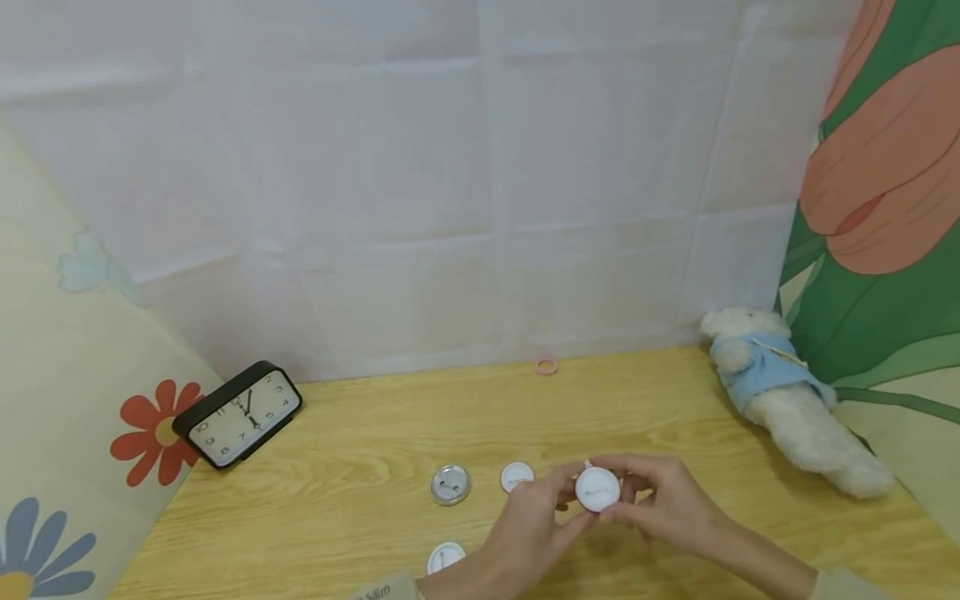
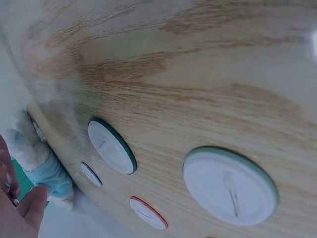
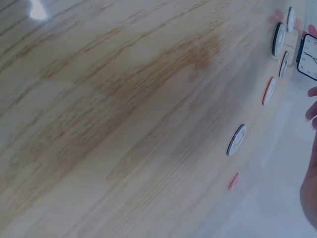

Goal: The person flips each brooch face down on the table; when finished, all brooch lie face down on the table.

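In the head view both hands are raised over the front of the table around a round white pin badge, its pin side turned up. The right hand pinches its right edge between thumb and fingers. At the opposite edge, the left hand grips the badge with thumb and forefinger. Just left of the hands lie a white-backed badge, a silver-backed badge and another badge, partly covered by the left forearm. The left wrist view shows a large badge pin side up.
A black-framed clock stands at the table's left edge. Near the back wall lies a pink ring. At the right, a white plush toy in blue clothing leans by the patterned side cloth. Wood-grain tabletop spreads under everything.
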Motion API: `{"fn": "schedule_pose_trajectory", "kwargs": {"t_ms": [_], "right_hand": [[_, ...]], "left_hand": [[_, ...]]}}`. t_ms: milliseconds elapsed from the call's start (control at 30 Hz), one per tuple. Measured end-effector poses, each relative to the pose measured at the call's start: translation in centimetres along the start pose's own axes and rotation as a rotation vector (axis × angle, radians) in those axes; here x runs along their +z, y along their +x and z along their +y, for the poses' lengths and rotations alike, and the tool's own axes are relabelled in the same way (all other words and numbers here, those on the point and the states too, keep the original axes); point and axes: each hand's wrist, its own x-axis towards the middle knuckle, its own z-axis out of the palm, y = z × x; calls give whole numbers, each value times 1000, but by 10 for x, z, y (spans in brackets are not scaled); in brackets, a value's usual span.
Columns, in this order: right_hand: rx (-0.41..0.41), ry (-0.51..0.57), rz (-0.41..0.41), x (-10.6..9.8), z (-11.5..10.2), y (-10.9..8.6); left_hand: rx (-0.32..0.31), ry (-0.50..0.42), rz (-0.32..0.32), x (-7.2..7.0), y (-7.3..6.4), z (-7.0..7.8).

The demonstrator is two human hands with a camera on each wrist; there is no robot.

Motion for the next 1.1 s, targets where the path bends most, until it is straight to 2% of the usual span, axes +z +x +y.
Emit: {"fn": "schedule_pose_trajectory", "kwargs": {"t_ms": [133,233,333,433,533,667,733,800,900,1000,1100], "right_hand": [[-116,-134,6,-3,5,0],[-207,-234,-4,-5,11,-2],[-251,-292,-70,-5,16,-7],[-244,-328,-160,-4,17,-12],[-201,-364,-241,-4,15,-16],[-100,-416,-308,-2,12,-19],[-107,-501,-325,-1,13,-20],[-149,-590,-314,0,16,-21],[-236,-742,-254,3,23,-22],[-253,-783,-199,4,28,-24],[-241,-743,-183,5,32,-26]], "left_hand": [[18,5,-47,3,1,-2],[9,-7,-107,4,1,-4],[-13,-2,-171,5,-3,-5],[5,71,-199,8,-7,-6],[76,194,-208,11,-12,-8],[162,363,-225,15,-17,-10],[184,425,-243,16,-17,-11],[199,469,-257,17,-17,-10],[213,494,-258,20,-17,-10],[231,537,-268,24,-18,-11],[244,642,-310,29,-19,-10]]}}
